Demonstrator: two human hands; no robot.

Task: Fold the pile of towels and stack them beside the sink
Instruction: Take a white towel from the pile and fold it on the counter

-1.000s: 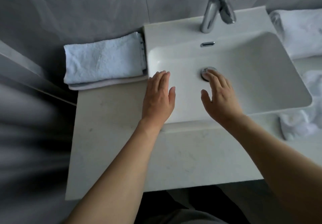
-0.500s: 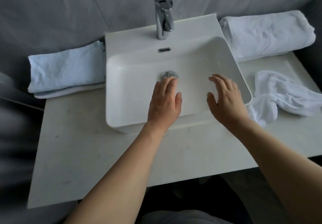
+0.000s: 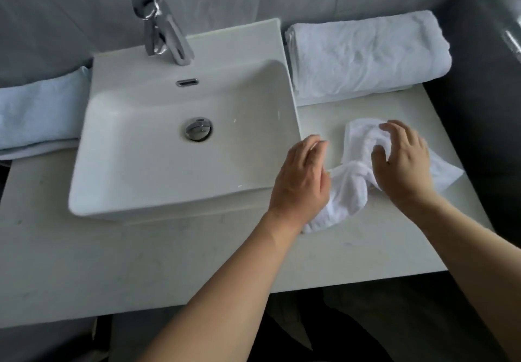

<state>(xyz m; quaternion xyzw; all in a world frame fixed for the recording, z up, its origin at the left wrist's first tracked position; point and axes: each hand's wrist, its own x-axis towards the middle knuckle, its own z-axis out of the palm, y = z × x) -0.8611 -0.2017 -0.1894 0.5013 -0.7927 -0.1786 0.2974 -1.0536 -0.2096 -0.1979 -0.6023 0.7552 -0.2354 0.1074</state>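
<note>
Head view: right hand fingers curl on crumpled towel atop pale countertop; left hand relaxed, empty.

Both forearms are bare with no sleeves, and each hand carries no rings

White on pale grey — towels, sink, surface

The crumpled towel and the folded towel are plain white; the towel at left is pale blue — the sink white, tap chrome, surface off-white, faintly speckled.
</note>
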